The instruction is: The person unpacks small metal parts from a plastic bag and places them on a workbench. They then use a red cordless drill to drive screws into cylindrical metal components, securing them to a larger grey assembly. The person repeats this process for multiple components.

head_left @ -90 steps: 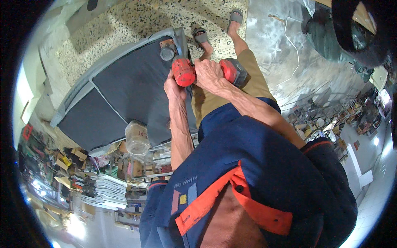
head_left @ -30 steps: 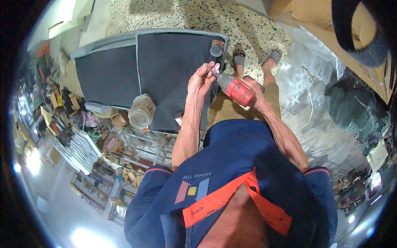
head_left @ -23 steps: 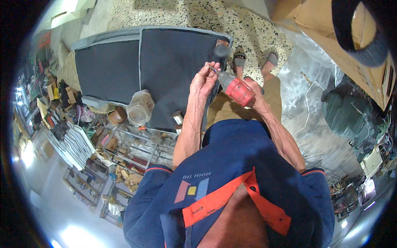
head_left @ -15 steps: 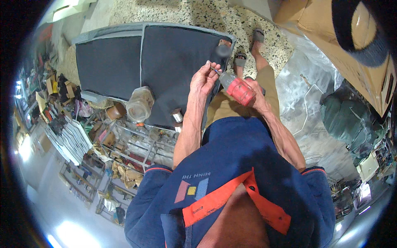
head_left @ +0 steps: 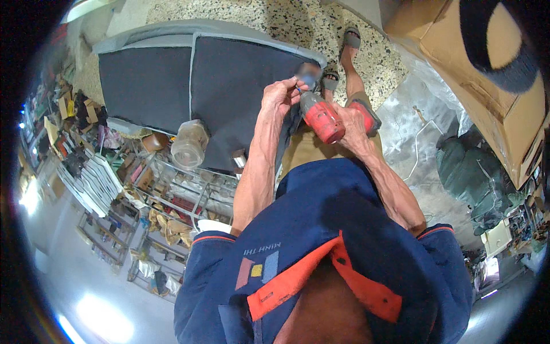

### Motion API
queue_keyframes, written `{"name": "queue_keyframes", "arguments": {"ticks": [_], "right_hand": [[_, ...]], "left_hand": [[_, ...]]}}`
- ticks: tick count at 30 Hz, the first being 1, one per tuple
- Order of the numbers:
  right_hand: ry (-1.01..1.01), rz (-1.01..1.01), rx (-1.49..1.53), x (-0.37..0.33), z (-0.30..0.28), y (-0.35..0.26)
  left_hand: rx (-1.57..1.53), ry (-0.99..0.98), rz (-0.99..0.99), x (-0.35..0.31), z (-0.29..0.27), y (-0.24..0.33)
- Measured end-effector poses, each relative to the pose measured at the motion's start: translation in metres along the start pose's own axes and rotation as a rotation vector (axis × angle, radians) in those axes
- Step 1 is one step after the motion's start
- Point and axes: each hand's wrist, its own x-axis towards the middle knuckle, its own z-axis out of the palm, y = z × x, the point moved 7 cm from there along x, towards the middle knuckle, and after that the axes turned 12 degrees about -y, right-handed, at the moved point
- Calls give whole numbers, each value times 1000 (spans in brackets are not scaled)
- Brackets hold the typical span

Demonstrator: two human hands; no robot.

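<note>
My right hand [head_left: 352,127] is closed around the grip of a red and grey cordless drill [head_left: 324,120]. Its nose points up and left, toward the near right corner of a black-covered, grey-edged upholstered piece [head_left: 246,74]. At the tip of the drill, the thumb and fingers of my left hand [head_left: 281,94] are pinched together beside the bit. Whatever small thing they hold there is too small to make out. A blurred patch [head_left: 308,73] lies at that corner, just past the fingertips.
On the black cover stand a clear plastic jar [head_left: 189,144] and a small metal can [head_left: 239,157]. Left of me are metal frames [head_left: 177,189] and piled scraps. A large cardboard box [head_left: 487,86] rises on the right, near a dark green bundle [head_left: 475,175].
The drill has turned a little in my right hand, so its red battery end now shows. My left fingertips have moved slightly toward the corner. The whole view has shifted a little.
</note>
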Motion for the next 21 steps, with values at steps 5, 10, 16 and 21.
{"name": "queue_keyframes", "arguments": {"ticks": [5, 10, 16, 21], "right_hand": [[-75, 210, -84, 28, -24, 4], [-129, 333, -133, 55, -30, 0], [-229, 385, -114, 72, -31, 1], [-265, 425, -144, 83, -34, 0]], "left_hand": [[109, 119, 120, 33, 9, 10], [240, 241, 102, 53, 10, 20], [356, 70, -125, 73, 5, 35], [502, 138, -206, 77, 2, 34]]}}
